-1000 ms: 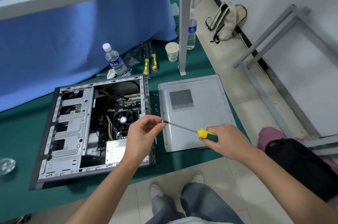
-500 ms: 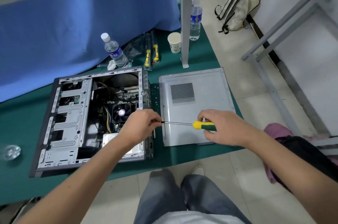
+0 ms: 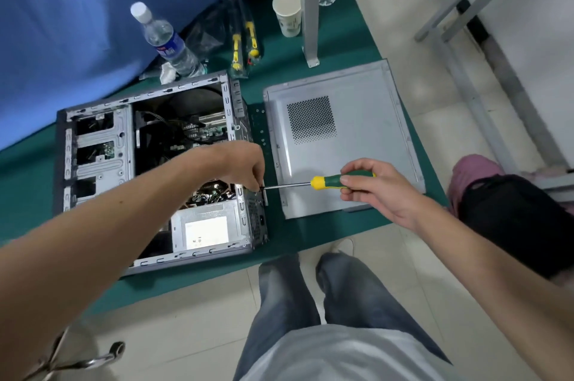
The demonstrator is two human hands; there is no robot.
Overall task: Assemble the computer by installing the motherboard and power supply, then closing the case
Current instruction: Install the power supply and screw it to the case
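Both hands lowered to case (image 3: 93,163) rear edge; left hand (image 3: 245,166) pinches screwdriver (image 3: 313,183) tip, right hand (image 3: 372,188) grips handle.

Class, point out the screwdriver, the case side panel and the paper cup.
screwdriver (image 3: 341,180), head view, on its green handle.
case side panel (image 3: 366,144), head view, bare metal right of vent.
paper cup (image 3: 287,18), head view, outer wall.

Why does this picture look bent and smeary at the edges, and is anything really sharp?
Head view: the wide lens bows straight lines, such as the case edges and the post. The left forearm and the blue curtain are soft with blur. The centre is sharper: the screwdriver, the right hand and the side panel read clearly. Lighting is even, with soft glare on the panel.
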